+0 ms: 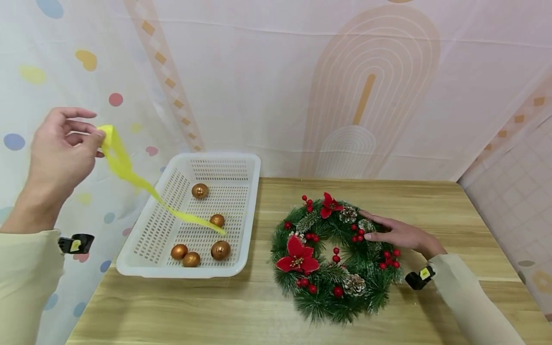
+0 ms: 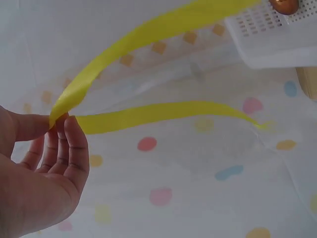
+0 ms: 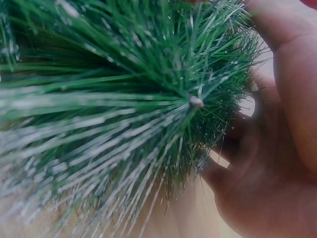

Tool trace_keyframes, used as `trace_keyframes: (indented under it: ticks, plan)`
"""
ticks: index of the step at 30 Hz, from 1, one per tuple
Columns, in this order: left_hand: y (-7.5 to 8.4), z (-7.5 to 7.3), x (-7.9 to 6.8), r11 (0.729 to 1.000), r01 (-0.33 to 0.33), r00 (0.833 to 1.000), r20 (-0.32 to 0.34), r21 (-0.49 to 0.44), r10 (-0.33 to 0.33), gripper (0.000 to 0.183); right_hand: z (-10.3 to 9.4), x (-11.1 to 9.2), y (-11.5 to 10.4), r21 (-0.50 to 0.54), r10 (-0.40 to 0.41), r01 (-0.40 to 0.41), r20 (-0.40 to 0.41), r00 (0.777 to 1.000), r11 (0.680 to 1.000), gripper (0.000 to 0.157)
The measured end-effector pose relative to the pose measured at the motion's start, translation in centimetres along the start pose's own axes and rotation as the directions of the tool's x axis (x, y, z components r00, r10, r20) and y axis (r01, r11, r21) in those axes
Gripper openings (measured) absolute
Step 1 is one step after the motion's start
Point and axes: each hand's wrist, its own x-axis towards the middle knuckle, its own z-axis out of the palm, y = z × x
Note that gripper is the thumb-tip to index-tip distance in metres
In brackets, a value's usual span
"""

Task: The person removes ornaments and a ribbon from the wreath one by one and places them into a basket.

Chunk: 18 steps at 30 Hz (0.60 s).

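My left hand (image 1: 62, 148) is raised at the left, pinching one end of a yellow ribbon (image 1: 120, 163) between thumb and fingertips. The ribbon droops rightward over the basket, its tail hanging near the copper baubles. In the left wrist view, two strands of ribbon leave the fingertips of that hand (image 2: 44, 163). A green pine wreath (image 1: 366, 292) with red flowers, berries and pinecones lies on the table. My right hand (image 1: 403, 235) grips its right side, thumb on top; the right wrist view shows the fingers partly hidden behind the needles (image 3: 148, 114).
A white perforated plastic basket (image 1: 257, 191) stands at the table's left, with several copper baubles (image 1: 221, 250) inside. The wooden table (image 1: 207, 311) meets a patterned cloth backdrop (image 1: 267, 86) at the back and left.
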Motion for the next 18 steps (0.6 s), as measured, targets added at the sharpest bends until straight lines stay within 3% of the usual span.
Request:
trace_keyframes:
  ticks: [5, 9, 13, 18]
  plan:
    - [0.6, 1.6, -0.7, 0.998, -0.056, 0.991, 0.126, 0.02, 0.053, 0.035, 0.0, 0.0, -0.1, 0.001, 0.027, -0.027, -0.006, 1.0, 1.0, 0.068]
    - [1.0, 2.8, -1.0, 0.994, -0.11, 0.982, 0.155, -0.006, 0.11, 0.034, 0.1, 0.1, 0.0, 0.01, 0.034, -0.034, -0.004, 0.999, 0.999, 0.068]
    - [1.3, 3.7, -1.2, 0.992, -0.125, 0.976, 0.178, -0.024, 0.127, 0.034, 0.1, 0.1, 0.0, 0.008, 0.029, -0.029, -0.003, 1.0, 1.0, 0.068]
    - [1.0, 4.5, -1.3, 0.988, -0.149, 0.968, 0.206, 0.027, 0.141, 0.032, 0.1, 0.1, 0.0, 0.005, 0.021, -0.021, -0.005, 1.0, 1.0, 0.068]
